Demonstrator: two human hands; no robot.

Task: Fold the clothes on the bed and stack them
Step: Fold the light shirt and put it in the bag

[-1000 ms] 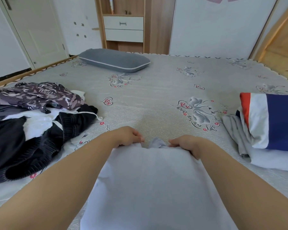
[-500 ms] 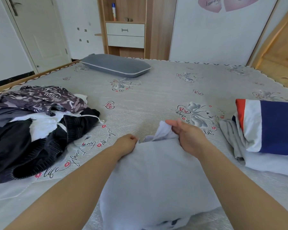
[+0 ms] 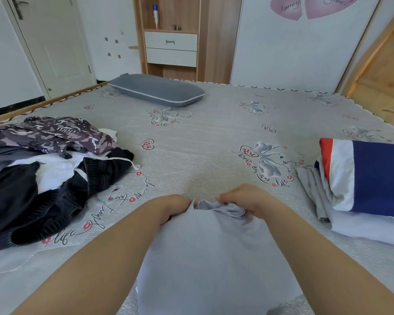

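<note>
A pale grey garment (image 3: 214, 258) is spread on the bed (image 3: 214, 137) directly in front of the person, and its far edge is held by both hands. The left hand (image 3: 173, 208) grips the edge with fingers curled under the cloth, so the fingers themselves are mostly hidden. The right hand (image 3: 243, 198) is closed around a bunched part of the same edge, just beside the left one; the 2 hands are close together, almost touching.

The step in hand is judged to be the folding of this 1 garment, with the far edge gathered. It cannot be told from this view whether a sleeve or a collar is bunched there.

On the left side of the bed an unfolded pile (image 3: 46, 173) of dark, white and patterned clothes is seen, well apart from the hands. On the right side a stack (image 3: 362, 192) of folded pieces lies, with a blue, white and red one on top. A grey pillow (image 3: 157, 89) lies at the far side.

For the next move the bunched cloth probably needs to be smoothed flat, and the fold made even, before the garment is carried to the stack on the right. Much work is judged to remain, since the pile on the left is not yet touched
</note>
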